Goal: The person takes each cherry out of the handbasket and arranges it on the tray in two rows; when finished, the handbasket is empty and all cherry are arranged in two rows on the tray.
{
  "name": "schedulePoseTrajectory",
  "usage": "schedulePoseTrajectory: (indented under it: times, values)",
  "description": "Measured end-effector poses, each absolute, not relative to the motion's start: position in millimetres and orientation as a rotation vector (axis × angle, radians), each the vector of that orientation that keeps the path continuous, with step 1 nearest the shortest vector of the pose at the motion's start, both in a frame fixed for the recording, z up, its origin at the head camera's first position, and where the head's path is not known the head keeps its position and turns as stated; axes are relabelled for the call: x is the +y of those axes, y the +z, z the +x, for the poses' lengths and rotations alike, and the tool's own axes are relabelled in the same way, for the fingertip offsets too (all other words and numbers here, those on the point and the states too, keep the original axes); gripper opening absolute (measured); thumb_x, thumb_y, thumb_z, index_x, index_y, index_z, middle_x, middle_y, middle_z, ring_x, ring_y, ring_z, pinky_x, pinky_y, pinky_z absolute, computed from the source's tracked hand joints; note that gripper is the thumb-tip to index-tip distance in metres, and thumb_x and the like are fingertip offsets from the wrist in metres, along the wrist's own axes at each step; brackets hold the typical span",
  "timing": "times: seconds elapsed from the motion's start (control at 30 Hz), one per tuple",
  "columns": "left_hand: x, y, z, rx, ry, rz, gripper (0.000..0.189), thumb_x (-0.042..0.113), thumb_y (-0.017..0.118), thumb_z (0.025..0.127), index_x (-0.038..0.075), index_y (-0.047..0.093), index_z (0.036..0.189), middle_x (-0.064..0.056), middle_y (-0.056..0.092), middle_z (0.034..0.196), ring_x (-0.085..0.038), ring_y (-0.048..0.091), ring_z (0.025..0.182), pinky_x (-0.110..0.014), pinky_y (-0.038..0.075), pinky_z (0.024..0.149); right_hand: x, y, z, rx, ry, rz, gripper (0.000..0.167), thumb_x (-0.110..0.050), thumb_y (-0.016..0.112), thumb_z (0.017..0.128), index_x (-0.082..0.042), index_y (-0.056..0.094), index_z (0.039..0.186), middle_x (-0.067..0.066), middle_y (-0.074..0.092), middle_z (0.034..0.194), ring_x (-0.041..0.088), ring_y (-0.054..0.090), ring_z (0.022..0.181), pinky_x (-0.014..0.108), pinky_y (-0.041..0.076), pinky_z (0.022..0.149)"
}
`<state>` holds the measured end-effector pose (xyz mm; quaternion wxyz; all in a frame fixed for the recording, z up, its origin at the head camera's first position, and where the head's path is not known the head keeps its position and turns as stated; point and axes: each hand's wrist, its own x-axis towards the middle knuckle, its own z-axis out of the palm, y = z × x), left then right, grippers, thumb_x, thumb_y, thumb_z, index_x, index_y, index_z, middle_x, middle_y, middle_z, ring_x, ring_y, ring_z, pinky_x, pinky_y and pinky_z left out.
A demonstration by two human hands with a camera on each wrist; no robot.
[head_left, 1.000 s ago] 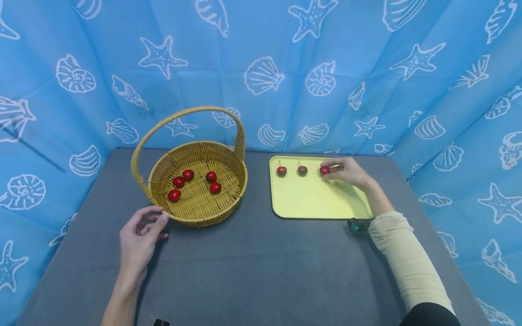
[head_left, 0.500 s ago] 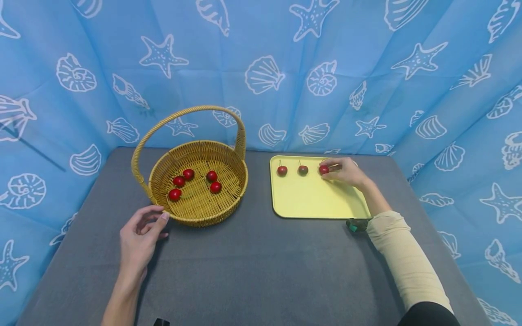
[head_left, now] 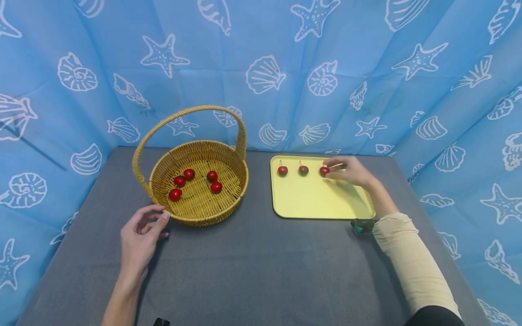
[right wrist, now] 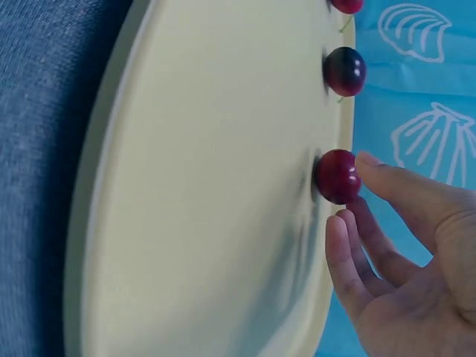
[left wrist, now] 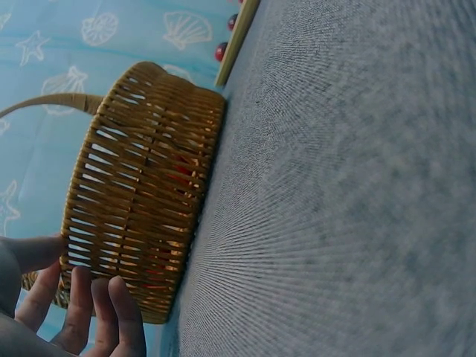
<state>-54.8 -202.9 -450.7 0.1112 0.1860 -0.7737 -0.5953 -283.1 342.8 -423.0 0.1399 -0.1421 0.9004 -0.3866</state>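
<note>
In the head view my left hand (head_left: 140,233) holds the near left rim of a round wicker basket (head_left: 200,220). The left wrist view shows its thumb at the rim and its fingers along the woven side. Several red cherries (head_left: 175,194) lie inside the basket. On the right, my right hand (head_left: 348,171) has thumb and fingertips around a dark red cherry (right wrist: 337,177) at the yellow tray's (head_left: 318,199) back edge. That cherry sits close on the tray surface. To its left, two more stemmed cherries, a darker one (head_left: 303,170) and a red one (head_left: 282,170), stand in a row.
A grey cloth (head_left: 261,267) covers the table. The basket's tall arched handle (head_left: 191,108) rises at the back left. Behind everything hangs a blue curtain (head_left: 228,81) with white shells and starfish. A small black object (head_left: 161,322) shows at the bottom edge.
The right hand's fingers and wrist have shifted slightly, and the cherry between them has moved a little toward me. The left hand and the basket have stayed in place.
</note>
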Motion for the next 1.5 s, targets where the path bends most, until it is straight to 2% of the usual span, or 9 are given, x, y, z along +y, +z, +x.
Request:
schedulePoseTrajectory:
  times: [0.4,0.6,0.7,0.8,0.97,1.07,1.2,1.3,1.5]
  values:
    - [-203,-451,-54,-2.283,-1.713,0.529,0.035,0.027,0.076,0.104,0.009,0.069,0.134,0.012,0.068,0.106,-0.011,0.075,0.084,-0.022,0.065,0.071,333,-399,-273,2.605,-1.074,-0.518,0.045,-0.006,0.074,0.102,0.006,0.062,0.144,0.032,0.063,0.146,0.049,0.067,0.130,0.014,0.060,0.092]
    - [-202,-451,-54,-2.290,-1.699,0.541,0.034,0.028,0.075,0.105,0.011,0.069,0.134,0.011,0.067,0.106,-0.012,0.075,0.084,-0.023,0.066,0.071,308,-381,-267,2.621,-1.107,-0.582,0.039,-0.013,0.078,0.102,-0.003,0.069,0.139,0.024,0.070,0.141,0.038,0.072,0.126,0.017,0.061,0.094]
    - [-202,-451,-54,-2.291,-1.696,0.547,0.033,0.028,0.075,0.105,0.013,0.070,0.133,0.012,0.067,0.106,-0.012,0.074,0.084,-0.023,0.066,0.071,293,-373,-264,2.579,-1.171,-0.566,0.038,-0.013,0.078,0.101,-0.005,0.070,0.138,0.020,0.071,0.138,0.026,0.073,0.119,0.024,0.065,0.087]
    - [-202,-451,-55,-2.290,-1.701,0.542,0.033,0.028,0.075,0.105,0.012,0.070,0.133,0.012,0.067,0.106,-0.012,0.075,0.084,-0.023,0.066,0.071,278,-365,-261,2.514,-1.236,-0.528,0.037,-0.012,0.078,0.101,-0.007,0.070,0.137,0.017,0.073,0.134,0.016,0.074,0.108,0.030,0.065,0.074]
    - [-202,-451,-55,-2.294,-1.699,0.528,0.034,0.027,0.075,0.105,0.011,0.069,0.134,0.012,0.068,0.106,-0.012,0.075,0.085,-0.022,0.066,0.071,253,-354,-255,2.448,-1.304,-0.556,0.036,-0.013,0.080,0.100,-0.009,0.071,0.134,0.017,0.075,0.124,0.013,0.072,0.087,0.026,0.043,0.052]
    - [-202,-451,-55,-2.289,-1.704,0.527,0.034,0.027,0.076,0.105,0.011,0.069,0.134,0.011,0.068,0.106,-0.013,0.075,0.085,-0.023,0.066,0.071,240,-352,-253,2.427,-1.337,-0.651,0.037,-0.010,0.080,0.099,-0.005,0.071,0.135,0.018,0.074,0.126,0.012,0.074,0.094,0.024,0.051,0.056]
    - [-202,-450,-56,-2.287,-1.708,0.535,0.033,0.027,0.076,0.105,0.011,0.069,0.133,0.011,0.068,0.105,-0.013,0.075,0.085,-0.024,0.066,0.071,222,-351,-254,2.401,-1.348,-0.734,0.038,-0.010,0.081,0.098,-0.004,0.071,0.134,0.014,0.074,0.132,0.014,0.075,0.111,0.028,0.063,0.073]
    - [-202,-451,-56,-2.288,-1.706,0.537,0.034,0.027,0.075,0.105,0.011,0.069,0.134,0.011,0.067,0.105,-0.012,0.075,0.085,-0.024,0.066,0.071,206,-351,-255,2.377,-1.346,-0.779,0.037,-0.012,0.081,0.098,-0.008,0.072,0.134,0.012,0.074,0.131,0.014,0.075,0.112,0.029,0.062,0.073]
    - [-203,-452,-55,-2.277,-1.704,0.522,0.033,0.026,0.076,0.105,0.010,0.069,0.133,0.011,0.068,0.104,-0.012,0.075,0.084,-0.024,0.066,0.071,172,-350,-258,2.269,-1.364,-0.902,0.038,-0.009,0.080,0.098,-0.004,0.071,0.135,0.016,0.074,0.125,0.016,0.074,0.098,0.031,0.064,0.075]
